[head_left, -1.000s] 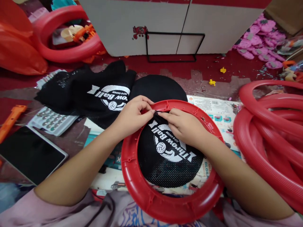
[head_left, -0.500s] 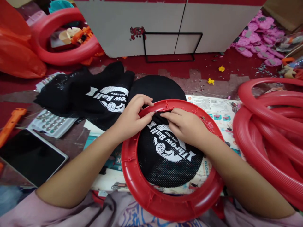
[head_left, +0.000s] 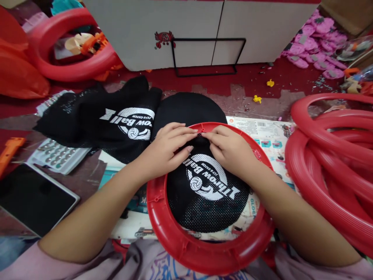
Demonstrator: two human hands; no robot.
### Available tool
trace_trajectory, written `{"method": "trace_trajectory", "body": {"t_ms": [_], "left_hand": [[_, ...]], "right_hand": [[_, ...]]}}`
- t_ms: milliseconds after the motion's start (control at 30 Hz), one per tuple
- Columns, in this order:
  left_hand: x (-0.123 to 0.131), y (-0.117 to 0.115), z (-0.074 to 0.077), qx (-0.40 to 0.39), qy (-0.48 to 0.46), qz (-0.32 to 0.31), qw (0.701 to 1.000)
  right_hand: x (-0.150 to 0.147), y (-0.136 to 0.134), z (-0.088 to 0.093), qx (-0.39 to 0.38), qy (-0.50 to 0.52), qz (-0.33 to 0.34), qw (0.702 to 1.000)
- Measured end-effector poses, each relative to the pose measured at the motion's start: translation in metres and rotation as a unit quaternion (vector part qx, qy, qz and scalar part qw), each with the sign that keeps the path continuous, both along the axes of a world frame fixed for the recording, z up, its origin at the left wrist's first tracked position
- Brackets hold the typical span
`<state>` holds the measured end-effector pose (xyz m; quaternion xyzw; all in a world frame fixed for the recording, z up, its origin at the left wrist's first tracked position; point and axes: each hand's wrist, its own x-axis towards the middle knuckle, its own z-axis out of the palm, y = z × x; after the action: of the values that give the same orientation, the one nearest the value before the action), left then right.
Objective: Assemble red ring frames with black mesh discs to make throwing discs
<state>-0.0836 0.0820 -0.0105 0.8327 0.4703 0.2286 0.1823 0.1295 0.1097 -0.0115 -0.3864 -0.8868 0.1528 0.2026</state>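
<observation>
A red plastic ring lies with its hollow, ribbed side up in front of me. Inside it is a round black mesh net with a white "Throw Ball" print. My left hand bends over the ring's upper left, its fingers closed on the net's top edge at the inner rim. Beside it, my right hand pinches the same edge against the rim, and the fingertips of both hands nearly meet. Net directly under the fingers is hidden.
More black mesh nets lie to the left, beyond a tray of small round metal pieces and a dark-screened tablet. Red rings are stacked on the right. Pink parts are heaped at the back right.
Both hands have shifted slightly along the ring's top, and the net's edge now lies up against the inner rim. My left fingers have moved rightward, closer to the right hand.
</observation>
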Motion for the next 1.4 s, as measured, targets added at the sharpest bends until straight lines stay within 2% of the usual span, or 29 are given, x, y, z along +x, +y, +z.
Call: {"method": "trace_trajectory", "body": {"t_ms": [433,767,967,1200,1300,1400], "left_hand": [[0.002,-0.003,-0.002,0.068,0.057,0.000,0.996],[0.001,-0.003,-0.002,0.100,0.103,-0.017,0.989],[0.003,-0.005,0.002,0.077,0.119,-0.008,0.990],[0.005,0.000,-0.001,0.038,0.148,0.017,0.988],[0.006,-0.008,0.010,0.067,0.128,0.039,0.989],[0.010,-0.039,0.038,0.105,0.046,0.043,0.992]], "right_hand": [[-0.002,0.001,-0.002,0.050,0.027,0.018,0.998],[-0.003,0.002,-0.004,0.063,-0.019,0.036,0.997],[-0.005,-0.001,-0.001,0.040,-0.066,0.037,0.996],[-0.008,-0.002,0.008,-0.004,-0.145,-0.001,0.989],[-0.007,-0.003,0.010,-0.006,-0.154,-0.011,0.988],[-0.006,-0.003,0.009,-0.014,-0.141,-0.019,0.990]]}}
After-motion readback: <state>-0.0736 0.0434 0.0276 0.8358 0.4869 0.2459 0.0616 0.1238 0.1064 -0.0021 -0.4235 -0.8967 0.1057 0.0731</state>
